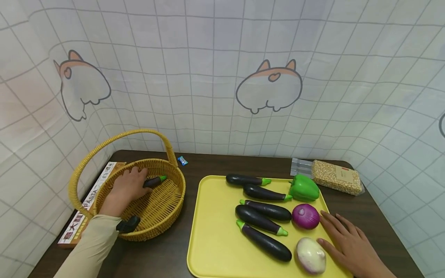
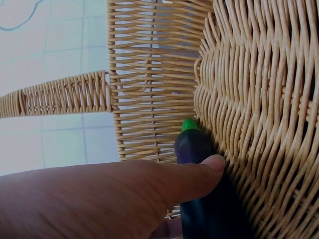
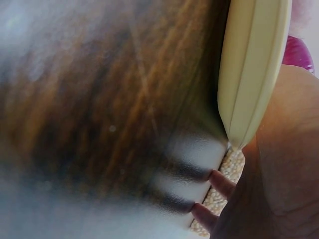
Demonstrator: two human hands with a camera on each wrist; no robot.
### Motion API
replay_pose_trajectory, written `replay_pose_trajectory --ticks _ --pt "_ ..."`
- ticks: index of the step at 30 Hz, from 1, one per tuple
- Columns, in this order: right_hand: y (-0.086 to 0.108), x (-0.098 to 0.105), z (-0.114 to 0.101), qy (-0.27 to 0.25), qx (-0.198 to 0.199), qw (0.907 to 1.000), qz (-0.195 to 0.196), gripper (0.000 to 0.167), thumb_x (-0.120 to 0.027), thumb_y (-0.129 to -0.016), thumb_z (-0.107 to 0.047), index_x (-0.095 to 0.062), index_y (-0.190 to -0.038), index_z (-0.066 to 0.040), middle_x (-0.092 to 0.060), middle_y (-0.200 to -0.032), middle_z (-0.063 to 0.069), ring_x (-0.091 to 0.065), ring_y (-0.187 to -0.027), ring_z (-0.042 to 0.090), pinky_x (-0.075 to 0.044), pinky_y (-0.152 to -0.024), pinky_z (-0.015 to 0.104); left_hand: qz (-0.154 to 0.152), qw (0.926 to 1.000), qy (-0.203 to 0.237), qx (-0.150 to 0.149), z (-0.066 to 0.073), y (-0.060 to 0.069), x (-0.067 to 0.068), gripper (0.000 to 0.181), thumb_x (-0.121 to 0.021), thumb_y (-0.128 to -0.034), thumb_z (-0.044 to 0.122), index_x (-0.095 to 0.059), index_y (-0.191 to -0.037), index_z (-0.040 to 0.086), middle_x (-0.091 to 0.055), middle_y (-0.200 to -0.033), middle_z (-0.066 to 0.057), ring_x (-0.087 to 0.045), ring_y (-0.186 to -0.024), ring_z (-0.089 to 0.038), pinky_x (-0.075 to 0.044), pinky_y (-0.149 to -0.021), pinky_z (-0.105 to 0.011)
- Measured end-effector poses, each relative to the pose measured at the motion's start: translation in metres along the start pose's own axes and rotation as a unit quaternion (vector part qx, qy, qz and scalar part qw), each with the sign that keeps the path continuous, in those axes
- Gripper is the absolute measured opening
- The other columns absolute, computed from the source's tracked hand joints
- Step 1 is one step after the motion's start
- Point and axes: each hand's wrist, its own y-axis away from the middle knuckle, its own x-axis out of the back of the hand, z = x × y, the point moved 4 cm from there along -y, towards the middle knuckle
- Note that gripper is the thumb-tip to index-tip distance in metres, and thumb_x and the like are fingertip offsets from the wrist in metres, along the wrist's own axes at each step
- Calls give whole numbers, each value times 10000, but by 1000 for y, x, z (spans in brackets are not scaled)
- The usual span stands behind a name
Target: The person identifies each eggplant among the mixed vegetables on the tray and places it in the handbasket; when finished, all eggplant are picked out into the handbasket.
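Inside the yellow wicker basket [image 1: 177, 208], my left hand [image 1: 128, 185] grips an eggplant [image 1: 155, 181] with a green stem end. The left wrist view shows the thumb laid across that eggplant [image 2: 192, 147], low against the woven wicker; the other fingers are mostly hidden. My right hand [image 1: 351, 245] rests with fingers spread at the right edge of the yellow tray [image 1: 212, 231]. Near its fingertips lie a purple onion [image 1: 306, 216] and a white and purple round vegetable [image 1: 311, 255]. Several eggplants [image 1: 264, 241] and a green bell pepper [image 1: 304, 187] also lie on the tray.
A bag of pale grains or beans [image 1: 335, 176] lies at the back right of the dark table. A pasta box [image 1: 81, 212] sits beside the basket on the left. Behind the basket is a small blue packet [image 1: 182, 160]. The basket's tall handle [image 1: 104, 144] arches over its left side.
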Motion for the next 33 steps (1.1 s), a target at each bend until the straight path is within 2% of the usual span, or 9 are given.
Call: replay_pose_trajectory --ticks 4,7,11,16,19,22,26,30,33 --pt "0 0 0 2 -6 10000 -28 763 -555 -1040 -629 -406 -1649 -194 -411 -1633 103 -330 -1457 470 -294 -1038 771 64 10000 18 -61 1 3 3 743 -849 -927 320 -511 -1429 -111 -516 -1236 -373 -540 -1104 -585 -526 -785 -632" --pt "0 0 0 10 -1 10000 -64 762 -571 -1035 -620 -428 -1636 -173 -413 -1630 110 -331 -1453 476 -293 -1037 777 140 9999 27 -89 2 4 6 683 -846 -930 311 -537 -1378 -101 -519 -1195 -358 -555 -1051 -561 -526 -752 -618" --pt "-1 0 1 14 -24 9999 -138 770 -580 -1029 -620 -441 -1626 -154 -414 -1627 124 -329 -1447 487 -285 -1034 786 333 9993 34 -158 4 5 10 632 -840 -935 293 -551 -1348 -88 -526 -1180 -350 -569 -1019 -543 -523 -720 -605" --pt "-2 -2 2 -32 -73 9998 -185 789 -546 -1028 -660 -426 -1637 -173 -408 -1633 120 -318 -1456 484 -274 -1047 777 632 9973 -1 -361 10 12 21 595 -842 -933 299 -570 -1313 -71 -548 -1161 -335 -585 -982 -521 -520 -704 -586" --pt "-1 -1 1 -23 -28 9999 -130 779 -548 -1034 -648 -418 -1641 -179 -410 -1632 115 -325 -1454 479 -284 -1042 771 865 9947 -59 -550 16 17 27 549 -848 -929 304 -593 -1262 -52 -556 -1124 -311 -587 -925 -478 -518 -686 -558" --pt "0 -1 1 -11 -8 10000 -94 770 -551 -1038 -637 -418 -1641 -177 -413 -1628 114 -329 -1452 478 -291 -1036 769 1093 9912 -171 -734 23 22 33 557 -847 -930 309 -605 -1273 -56 -566 -1132 -312 -593 -937 -473 -527 -713 -556" --pt "0 -2 1 15 -41 9999 -146 777 -543 -1036 -648 -425 -1637 -169 -412 -1628 123 -340 -1439 494 -293 -1029 786 1333 9870 -118 -894 34 30 40 554 -840 -938 303 -603 -1292 -51 -574 -1183 -326 -602 -1025 -511 -536 -772 -596" --pt "0 -2 0 24 -58 9998 -177 782 -539 -1033 -654 -428 -1635 -166 -408 -1631 130 -345 -1431 503 -290 -1026 795 1601 9809 -31 -1106 46 38 47 515 -845 -936 295 -610 -1252 -37 -584 -1164 -304 -613 -1010 -499 -548 -754 -596" --pt "0 -2 0 20 -44 9999 -153 778 -540 -1036 -650 -422 -1639 -174 -408 -1633 126 -346 -1433 501 -292 -1028 792 1665 9783 133 -1225 55 42 49 484 -827 -952 293 -617 -1248 -26 -583 -1158 -276 -613 -994 -474 -550 -749 -582"
